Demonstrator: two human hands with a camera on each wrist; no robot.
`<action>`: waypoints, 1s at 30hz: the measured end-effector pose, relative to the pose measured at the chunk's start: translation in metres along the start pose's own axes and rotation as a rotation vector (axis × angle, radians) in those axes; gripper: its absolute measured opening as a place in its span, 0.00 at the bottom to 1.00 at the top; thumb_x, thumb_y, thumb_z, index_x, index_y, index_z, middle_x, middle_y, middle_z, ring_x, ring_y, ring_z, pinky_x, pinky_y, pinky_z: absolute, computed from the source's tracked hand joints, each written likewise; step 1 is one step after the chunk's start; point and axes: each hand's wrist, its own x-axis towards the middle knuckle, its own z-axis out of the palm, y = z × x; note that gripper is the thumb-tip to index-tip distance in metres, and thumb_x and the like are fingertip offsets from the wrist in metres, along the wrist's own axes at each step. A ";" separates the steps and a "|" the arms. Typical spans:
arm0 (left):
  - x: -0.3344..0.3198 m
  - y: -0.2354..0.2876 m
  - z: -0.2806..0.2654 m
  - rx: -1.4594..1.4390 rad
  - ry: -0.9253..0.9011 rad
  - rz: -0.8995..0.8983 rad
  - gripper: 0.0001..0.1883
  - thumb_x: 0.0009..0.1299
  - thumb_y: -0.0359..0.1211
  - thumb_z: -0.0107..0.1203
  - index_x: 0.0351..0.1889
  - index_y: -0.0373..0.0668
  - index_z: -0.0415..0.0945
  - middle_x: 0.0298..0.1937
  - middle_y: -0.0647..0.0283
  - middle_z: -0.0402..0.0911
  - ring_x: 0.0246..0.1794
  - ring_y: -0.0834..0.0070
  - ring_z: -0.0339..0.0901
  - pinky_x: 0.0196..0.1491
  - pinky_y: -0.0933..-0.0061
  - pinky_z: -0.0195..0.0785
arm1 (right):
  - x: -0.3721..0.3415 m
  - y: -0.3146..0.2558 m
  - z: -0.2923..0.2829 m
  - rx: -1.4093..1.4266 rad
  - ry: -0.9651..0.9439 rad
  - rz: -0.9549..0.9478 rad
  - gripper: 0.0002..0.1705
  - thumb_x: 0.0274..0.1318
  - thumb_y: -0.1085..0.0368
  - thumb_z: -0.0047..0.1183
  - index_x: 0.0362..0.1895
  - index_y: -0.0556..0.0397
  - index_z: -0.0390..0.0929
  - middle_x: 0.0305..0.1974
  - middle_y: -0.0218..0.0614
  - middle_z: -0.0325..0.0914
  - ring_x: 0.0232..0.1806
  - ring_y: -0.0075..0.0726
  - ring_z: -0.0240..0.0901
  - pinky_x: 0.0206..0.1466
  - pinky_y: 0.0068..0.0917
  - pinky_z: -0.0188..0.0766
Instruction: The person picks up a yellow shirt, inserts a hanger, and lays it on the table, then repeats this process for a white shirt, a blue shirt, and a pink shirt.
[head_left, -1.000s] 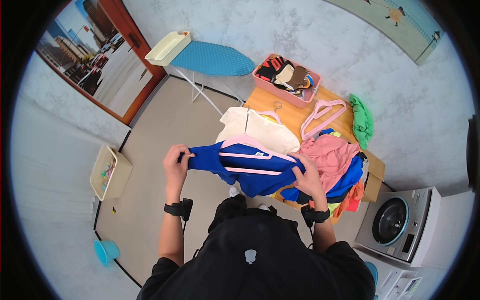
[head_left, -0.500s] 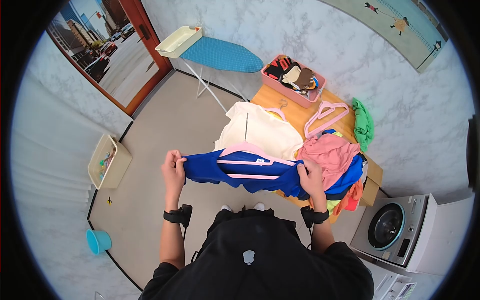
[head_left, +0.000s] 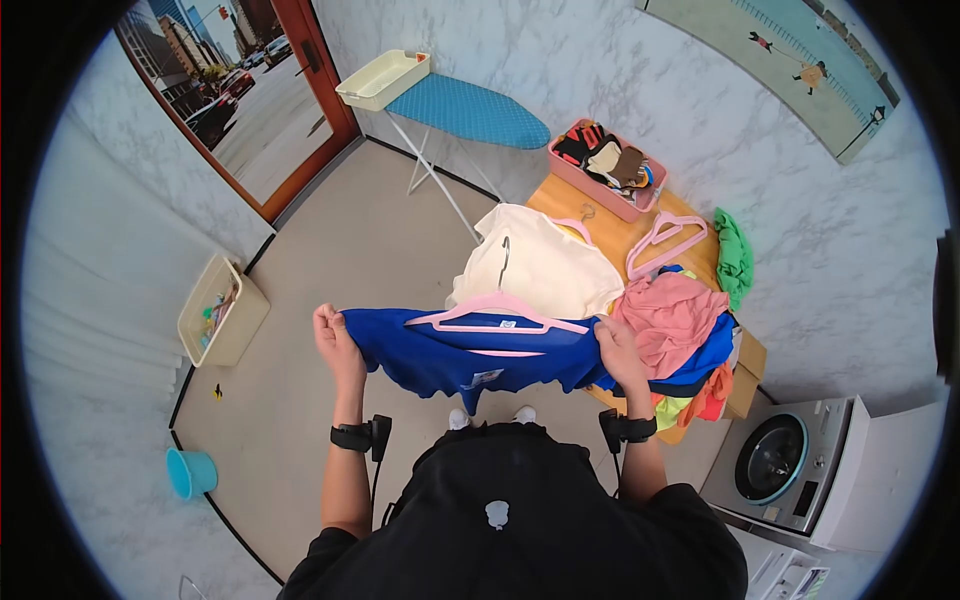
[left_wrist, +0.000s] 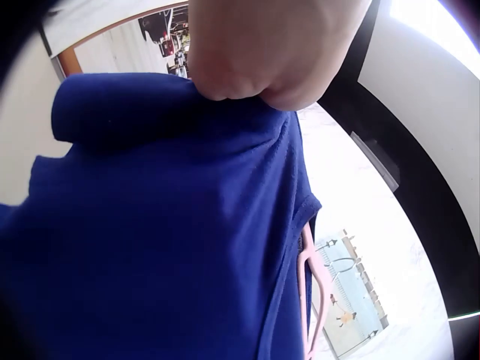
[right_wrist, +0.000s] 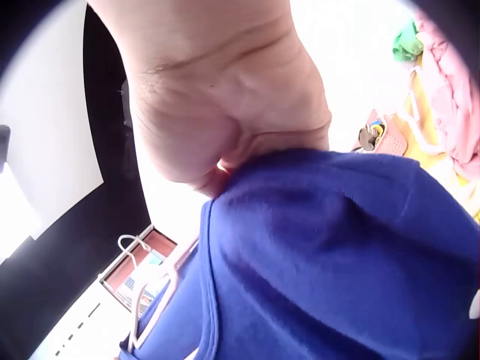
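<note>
A blue shirt (head_left: 415, 360) hangs stretched between both hands, with a pink hanger (head_left: 494, 300) inside its neck opening and the hook pointing away. My left hand (head_left: 341, 345) grips one shoulder of it, fingers curled over the cloth. On the opposite shoulder, my right hand (head_left: 622, 352) pinches the fabric. In the left wrist view the shirt (left_wrist: 165, 202) drapes below the hand, and part of the hanger (left_wrist: 321, 277) shows at the neckline. Just beyond the blue shirt, a cream shirt (head_left: 535, 262) lies over the table edge.
On the wooden table (head_left: 560, 200) stand a pink basket (head_left: 625, 208) of small cloth items, pink hangers (head_left: 690, 221) and a clothes pile (head_left: 665, 325). Green cloth (head_left: 733, 260) lies at the edge. An ironing board (head_left: 470, 110) stands behind; a washing machine (head_left: 825, 450) is at right.
The blue shirt has been drawn wider and flatter between the hands, and its front neckline with a label now shows. The left hand has moved slightly outward; the head view has shifted.
</note>
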 end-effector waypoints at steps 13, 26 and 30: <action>0.005 0.007 -0.016 -0.096 -0.302 -0.158 0.06 0.78 0.34 0.44 0.38 0.47 0.61 0.31 0.78 0.58 0.29 0.90 0.55 0.35 0.88 0.51 | -0.026 -0.052 0.052 -0.340 -0.111 -0.326 0.15 0.51 0.56 0.62 0.37 0.53 0.83 0.30 0.40 0.78 0.31 0.47 0.75 0.35 0.33 0.70; 0.046 0.046 -0.029 0.064 -0.323 0.091 0.06 0.78 0.31 0.42 0.38 0.44 0.58 0.22 0.69 0.65 0.22 0.83 0.64 0.28 0.82 0.60 | -0.032 -0.034 0.040 -0.443 0.124 -0.330 0.08 0.53 0.63 0.59 0.32 0.55 0.81 0.27 0.38 0.77 0.28 0.47 0.74 0.31 0.34 0.69; 0.052 0.071 -0.036 0.566 -0.434 0.389 0.09 0.74 0.36 0.51 0.41 0.42 0.65 0.23 0.65 0.70 0.23 0.78 0.70 0.26 0.79 0.63 | -0.030 -0.028 0.035 -0.473 0.223 -0.323 0.06 0.53 0.65 0.58 0.34 0.52 0.83 0.24 0.40 0.76 0.26 0.44 0.73 0.30 0.33 0.68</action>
